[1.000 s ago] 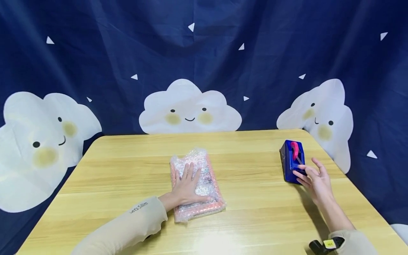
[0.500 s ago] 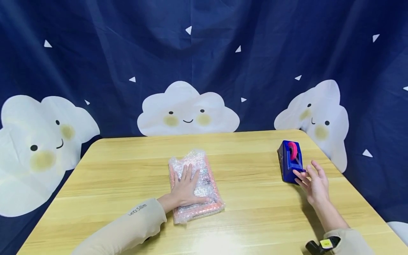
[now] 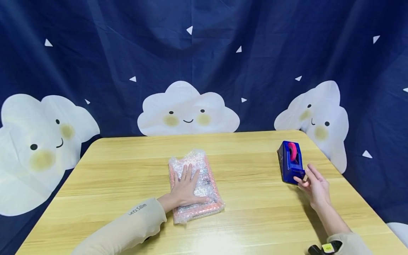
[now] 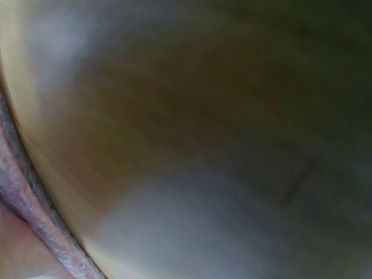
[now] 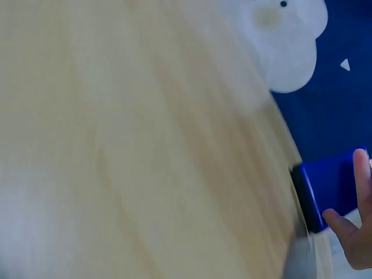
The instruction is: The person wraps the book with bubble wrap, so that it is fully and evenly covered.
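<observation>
A flat, pink-framed item in bubble wrap (image 3: 207, 177) lies left of the table's middle. My left hand (image 3: 185, 191) rests on it with the palm down and fingers spread. In the left wrist view, only a strip of the wrapped edge (image 4: 35, 209) shows at the lower left. To the right stands a blue tape dispenser (image 3: 288, 170) carrying tape on a pink core (image 3: 292, 151). My right hand (image 3: 317, 189) is at the dispenser's near, cutter end, where thumb and index finger pinch the end of the clear tape. The right wrist view shows fingertips against the dispenser's blue side (image 5: 331, 183).
The wooden table (image 3: 248, 156) has rounded far corners. Behind it hangs a dark blue curtain (image 3: 216, 63) with white clouds and small triangles. The dispenser stands close to the table's right edge. A black strapped device (image 3: 326, 247) sits on the right wrist.
My right hand has come down slightly at the dispenser's front, its index finger bending in toward the thumb. The left hand and the wrapped item stay put. The head view shifted a little at first.
</observation>
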A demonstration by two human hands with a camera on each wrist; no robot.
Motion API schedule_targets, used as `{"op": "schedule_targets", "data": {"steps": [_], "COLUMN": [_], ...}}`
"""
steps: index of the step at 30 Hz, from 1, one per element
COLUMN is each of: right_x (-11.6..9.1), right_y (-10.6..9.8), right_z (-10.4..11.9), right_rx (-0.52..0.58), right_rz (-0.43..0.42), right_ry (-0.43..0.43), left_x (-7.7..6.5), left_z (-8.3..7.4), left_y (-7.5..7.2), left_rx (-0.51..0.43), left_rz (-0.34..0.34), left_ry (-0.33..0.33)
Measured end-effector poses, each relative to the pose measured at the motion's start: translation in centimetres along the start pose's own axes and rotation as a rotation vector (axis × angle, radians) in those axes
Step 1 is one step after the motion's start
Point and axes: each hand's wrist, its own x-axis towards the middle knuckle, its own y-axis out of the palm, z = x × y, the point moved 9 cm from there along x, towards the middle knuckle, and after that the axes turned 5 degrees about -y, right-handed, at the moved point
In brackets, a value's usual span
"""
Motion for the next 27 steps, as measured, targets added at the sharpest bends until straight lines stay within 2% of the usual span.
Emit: {"op": "schedule_targets", "data": {"steps": [3, 6, 13, 21, 27], "right_x": [0.1, -0.1, -0.2, 0.0, 0.3], "right_y": [-0.5, -0.6, -0.9, -0.5, -0.5], "right_z": [0.2, 0.5, 1.0, 1.7, 1.5], "right_rx": [-0.113, -0.236, -0.411, -0.540, -0.583], "right_rz": [0.017, 0.021, -0.008, 0.011, 0.014], "right_ry": [-0.053, -0.062, -0.092, -0.253, -0.235], "left_x": [0.1, 0.1, 0.2, 0.1, 0.1], "left_z": [0.0, 0.0, 0.0, 0.0, 0.0], "left_y": [0.0, 0.0, 0.1, 0.3, 0.3], "left_rx": [0.002, 0.006, 0.003, 0.003, 0.009], "left_rz": [-0.004, -0.003, 0.000, 0.000, 0.001], "left_ry": [0.001, 0.001, 0.000, 0.001, -0.001]}}
